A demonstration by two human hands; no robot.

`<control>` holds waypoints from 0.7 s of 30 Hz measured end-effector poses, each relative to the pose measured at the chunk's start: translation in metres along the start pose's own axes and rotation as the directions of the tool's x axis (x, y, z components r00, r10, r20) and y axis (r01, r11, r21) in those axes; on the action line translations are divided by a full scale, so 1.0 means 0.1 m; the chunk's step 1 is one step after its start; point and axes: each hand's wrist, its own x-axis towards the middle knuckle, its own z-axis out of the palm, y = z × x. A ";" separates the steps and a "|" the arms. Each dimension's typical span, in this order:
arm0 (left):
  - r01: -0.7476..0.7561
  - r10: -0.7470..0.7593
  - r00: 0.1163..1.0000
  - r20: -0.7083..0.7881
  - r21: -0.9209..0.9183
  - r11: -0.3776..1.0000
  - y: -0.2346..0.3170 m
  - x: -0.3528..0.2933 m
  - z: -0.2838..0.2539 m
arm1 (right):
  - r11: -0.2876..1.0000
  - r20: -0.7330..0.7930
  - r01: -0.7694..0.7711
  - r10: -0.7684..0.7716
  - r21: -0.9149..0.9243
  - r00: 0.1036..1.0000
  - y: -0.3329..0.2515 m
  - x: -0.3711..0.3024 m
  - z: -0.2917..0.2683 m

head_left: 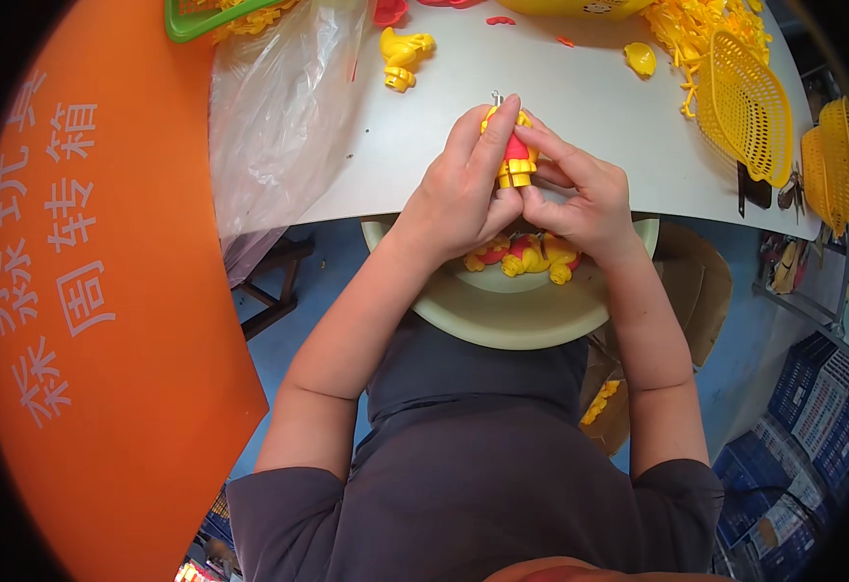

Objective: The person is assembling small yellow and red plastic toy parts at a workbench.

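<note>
A small yellow toy figure with a red top (pixel 517 148) is held upright between both hands, just above the table's front edge. A small metal piece sticks up at its top. My left hand (pixel 465 184) grips it from the left, with the fingers along its side and back. From the right, my right hand (pixel 584 194) closes on the same figure, thumb near its feet. Below the hands, a pale basin (pixel 512 325) holds several more yellow and red figures (pixel 541 257). My hands cover part of the held figure.
A yellow toy part (pixel 405 50) lies on the white table (pixel 385 145), beside a clear plastic bag (pixel 284 116). At right are a yellow basket (pixel 749 107), a heap of yellow parts (pixel 705 39) and a yellow shell (pixel 640 60). An orange box (pixel 143 262) borders the left.
</note>
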 end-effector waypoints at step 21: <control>0.159 -0.173 0.984 -0.049 -0.211 0.964 0.11 -0.04 0.01 | 0.996 0.070 -0.088 0.090 -0.029 0.993 0.04 -0.05 -0.09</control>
